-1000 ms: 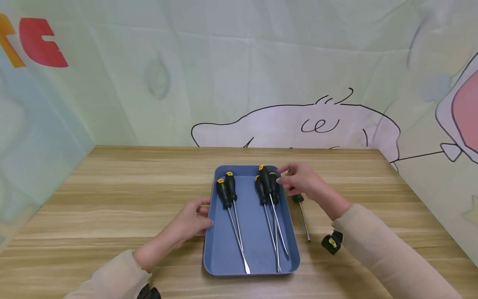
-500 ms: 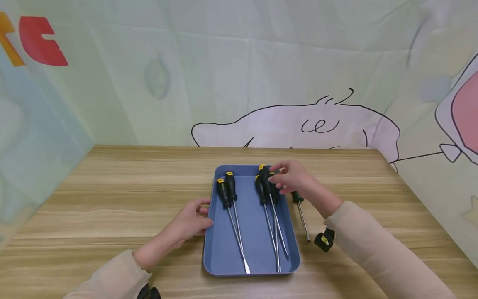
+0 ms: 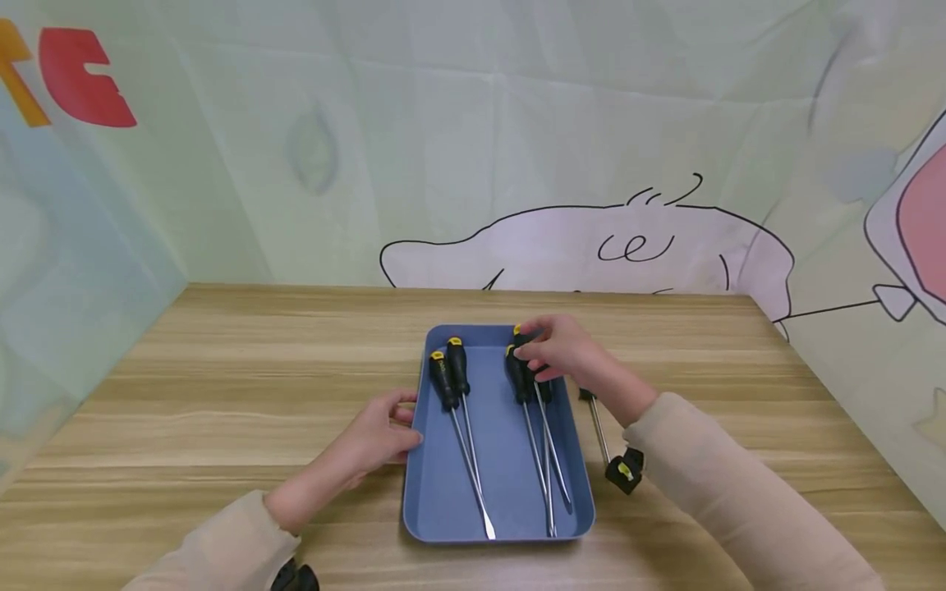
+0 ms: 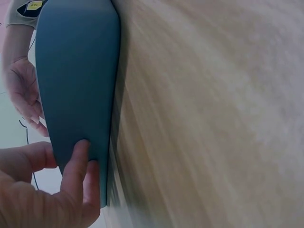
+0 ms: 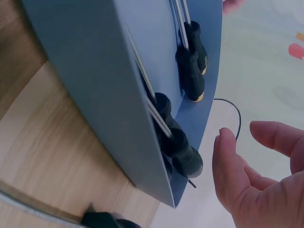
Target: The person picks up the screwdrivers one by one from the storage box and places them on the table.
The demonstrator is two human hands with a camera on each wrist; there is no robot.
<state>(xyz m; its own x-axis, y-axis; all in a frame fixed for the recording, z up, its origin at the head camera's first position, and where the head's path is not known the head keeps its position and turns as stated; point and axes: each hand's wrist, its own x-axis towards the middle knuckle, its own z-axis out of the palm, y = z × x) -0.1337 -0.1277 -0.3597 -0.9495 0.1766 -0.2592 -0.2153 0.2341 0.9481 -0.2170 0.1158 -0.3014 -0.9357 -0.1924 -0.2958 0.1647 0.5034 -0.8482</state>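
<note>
A blue rectangular tray [image 3: 443, 484] lies on the wooden table with several black-handled screwdrivers in it. Two of them, one a flat-blade screwdriver [image 3: 443, 382], lie along its left side; a crossed cluster with a screwdriver [image 3: 516, 373] at its left lies along the right. The left hand [image 3: 378, 435] pinches the tray's left wall, thumb at the rim and fingers on the outside, as the left wrist view shows. Over the right cluster's handles hovers the right hand [image 3: 565, 345], thumb and fingers apart; in the right wrist view the hand [image 5: 259, 185] holds nothing and stands apart from the handles.
Just right of the tray another screwdriver [image 3: 599, 427] lies on the table, its handle partly behind the right hand. A black wrist device [image 3: 624, 470] hangs under the right sleeve. Behind the table [image 3: 259, 353] rises a printed cloth backdrop [image 3: 443, 148].
The right hand has moved left from beside the tray's right rim to over the right screwdriver cluster. The left hand and the tray have stayed in place.
</note>
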